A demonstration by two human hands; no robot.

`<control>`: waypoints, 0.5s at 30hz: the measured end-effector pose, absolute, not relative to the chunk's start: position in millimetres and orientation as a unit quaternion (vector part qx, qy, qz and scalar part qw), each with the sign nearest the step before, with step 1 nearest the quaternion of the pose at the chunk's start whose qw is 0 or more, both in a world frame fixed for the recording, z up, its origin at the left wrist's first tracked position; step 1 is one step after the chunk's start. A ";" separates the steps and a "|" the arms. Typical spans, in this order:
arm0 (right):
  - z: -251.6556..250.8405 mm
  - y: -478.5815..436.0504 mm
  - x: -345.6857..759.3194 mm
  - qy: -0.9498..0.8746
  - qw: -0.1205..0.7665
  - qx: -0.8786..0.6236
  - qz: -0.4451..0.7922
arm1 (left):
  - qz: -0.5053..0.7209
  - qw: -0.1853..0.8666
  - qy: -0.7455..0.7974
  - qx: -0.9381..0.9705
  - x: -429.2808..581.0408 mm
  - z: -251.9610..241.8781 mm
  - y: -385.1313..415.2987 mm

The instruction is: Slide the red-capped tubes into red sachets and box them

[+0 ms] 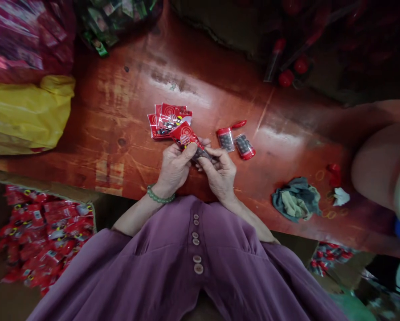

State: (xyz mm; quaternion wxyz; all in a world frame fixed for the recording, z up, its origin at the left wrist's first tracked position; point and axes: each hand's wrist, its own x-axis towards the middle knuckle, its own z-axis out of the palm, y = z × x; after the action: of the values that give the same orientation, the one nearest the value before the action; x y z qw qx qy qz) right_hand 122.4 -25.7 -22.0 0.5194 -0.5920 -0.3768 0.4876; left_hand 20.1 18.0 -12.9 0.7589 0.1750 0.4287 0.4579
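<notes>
In front of my chest, my left hand [177, 166] is closed on a red printed plastic packet [185, 133], its thumb pressed on the front. Dark round pieces show at the packet's lower end, where my right hand [220, 171] pinches with thumb and fingers. Whether those pieces sit in a small tub inside the packet is hidden by the fingers. Just beyond lie several flat red packets [169, 115], overlapping. To the right, a small clear tub [225, 140] of dark balls has its red lid [239, 124] flipped up. Another red-capped tub [244, 146] lies beside it.
A yellow bag [29, 116] and a pink bag [29, 40] bound the left side. Below the table edge stands a box of red packets [49, 236]. A crumpled cloth [295, 198], rubber bands and a large pale bucket [380, 165] are on the right.
</notes>
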 end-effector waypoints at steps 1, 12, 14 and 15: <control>-23.0 -25.1 120.5 -0.373 0.522 -0.594 0.486 | 0.453 0.763 0.429 0.170 20.4 -13.2 18.3; -29.6 -19.8 115.4 -0.328 0.546 -0.577 0.512 | 0.467 0.747 0.438 0.179 19.7 -17.6 12.7; -29.6 -19.5 116.4 -0.333 0.542 -0.579 0.510 | 0.470 0.740 0.445 0.185 21.0 -19.9 10.9; -29.8 -19.1 117.1 -0.336 0.541 -0.578 0.510 | 0.468 0.742 0.443 0.187 21.0 -19.8 10.9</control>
State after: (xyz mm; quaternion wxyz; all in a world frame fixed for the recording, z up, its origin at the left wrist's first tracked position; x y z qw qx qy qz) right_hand 117.1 -19.1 -29.8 0.5412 -0.5782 -0.3357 0.5100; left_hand 21.0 10.9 -19.8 0.7415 0.1875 0.4428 0.4679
